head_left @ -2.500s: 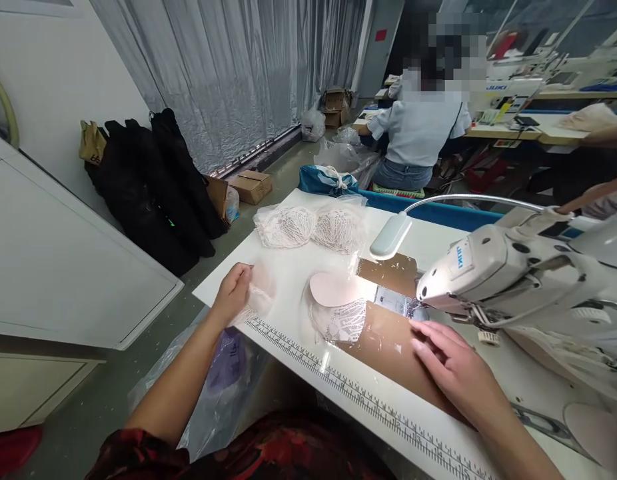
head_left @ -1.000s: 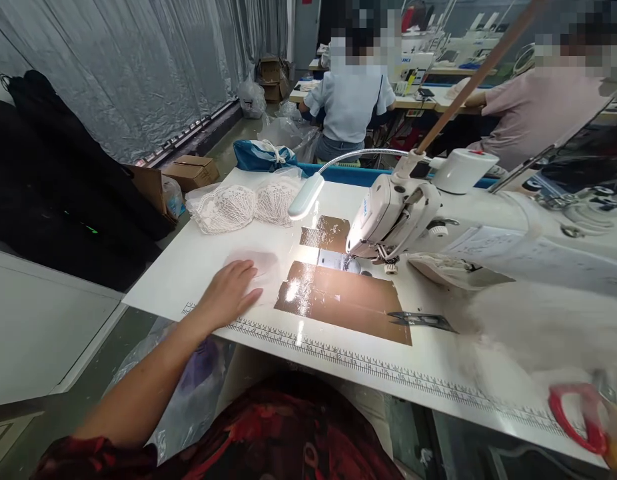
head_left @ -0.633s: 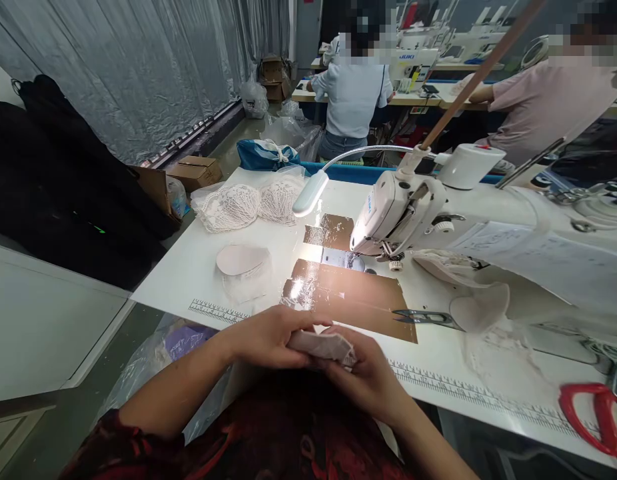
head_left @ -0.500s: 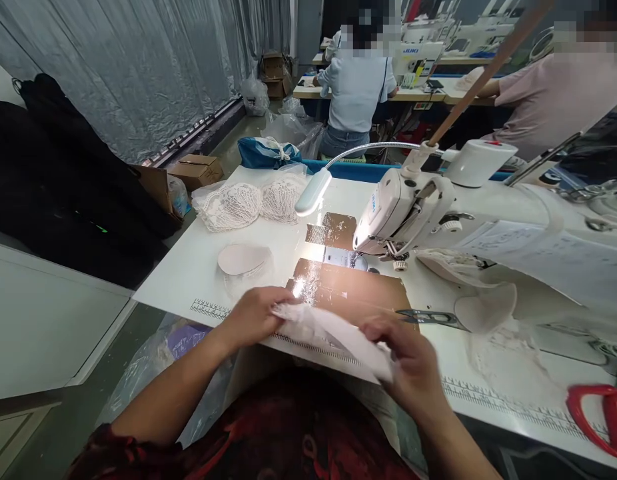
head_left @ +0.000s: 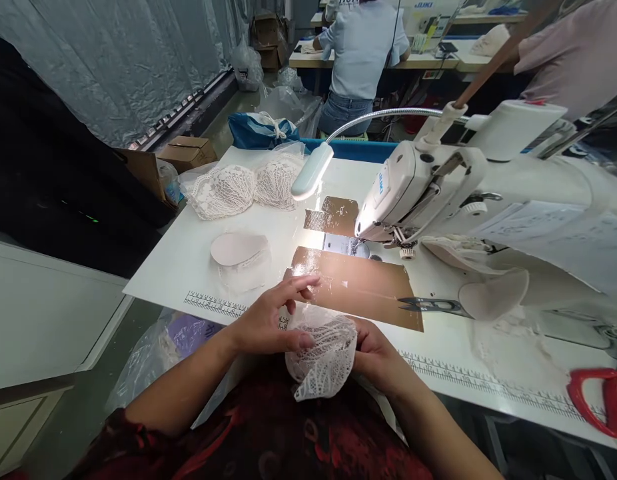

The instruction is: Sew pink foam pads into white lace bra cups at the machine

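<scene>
Both my hands hold a white lace cup piece (head_left: 322, 353) at the near edge of the white sewing table (head_left: 188, 253). My left hand (head_left: 271, 320) rests on its top left, thumb pressed on the lace and fingers reaching over it. My right hand (head_left: 376, 350) cups it from the right and underneath, fingers mostly hidden by the lace. A finished cup with a pale pink pad (head_left: 239, 256) lies to the left on the table. The white sewing machine (head_left: 438, 180) stands behind my hands.
A pile of lace cups (head_left: 241, 189) lies at the table's far left under the gooseneck lamp (head_left: 312, 171). Thread snips (head_left: 428, 306) and another pad (head_left: 493, 299) lie right of centre, red-handled scissors (head_left: 601, 400) at far right. Two people sit at tables behind.
My left hand left the cup it had set down at the left. Both hands took up a new lace piece, stretched it out, and now shape it into a rounded cup.
</scene>
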Demonstrator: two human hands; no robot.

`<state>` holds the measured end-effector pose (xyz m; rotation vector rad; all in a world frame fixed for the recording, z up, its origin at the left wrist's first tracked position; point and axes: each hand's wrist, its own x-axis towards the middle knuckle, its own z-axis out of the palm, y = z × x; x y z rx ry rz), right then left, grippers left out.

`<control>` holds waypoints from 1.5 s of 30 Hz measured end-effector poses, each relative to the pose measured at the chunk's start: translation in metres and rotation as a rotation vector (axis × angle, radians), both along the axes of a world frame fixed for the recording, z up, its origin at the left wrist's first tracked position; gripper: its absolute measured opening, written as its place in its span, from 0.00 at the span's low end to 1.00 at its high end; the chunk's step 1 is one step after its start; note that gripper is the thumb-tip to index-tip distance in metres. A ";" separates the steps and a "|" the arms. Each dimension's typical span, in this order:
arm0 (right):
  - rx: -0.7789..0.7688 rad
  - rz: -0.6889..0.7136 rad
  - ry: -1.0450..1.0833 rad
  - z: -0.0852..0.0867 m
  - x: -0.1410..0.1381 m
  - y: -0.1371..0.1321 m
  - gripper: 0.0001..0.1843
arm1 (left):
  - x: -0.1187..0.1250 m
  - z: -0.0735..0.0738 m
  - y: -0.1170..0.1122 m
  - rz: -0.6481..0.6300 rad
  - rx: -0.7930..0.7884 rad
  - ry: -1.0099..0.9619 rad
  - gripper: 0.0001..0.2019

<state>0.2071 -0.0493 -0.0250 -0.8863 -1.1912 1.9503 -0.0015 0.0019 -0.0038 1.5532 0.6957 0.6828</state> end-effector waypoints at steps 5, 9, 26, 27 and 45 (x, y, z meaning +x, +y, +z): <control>-0.003 -0.241 0.004 -0.004 0.007 0.003 0.17 | -0.011 -0.018 -0.004 -0.086 -0.348 -0.033 0.15; -0.016 -0.368 -0.008 -0.005 0.004 0.010 0.17 | -0.006 -0.024 -0.013 0.084 -0.465 -0.139 0.12; 0.609 -0.476 -0.893 -0.008 0.004 0.013 0.31 | 0.041 -0.015 -0.019 0.593 -0.031 -0.231 0.11; 0.610 -0.512 -0.999 -0.012 0.016 0.016 0.29 | 0.038 -0.013 -0.019 0.584 -0.094 -0.262 0.12; 0.392 -0.375 -0.400 -0.002 0.004 0.019 0.18 | 0.027 -0.011 -0.024 0.452 -0.285 -0.277 0.13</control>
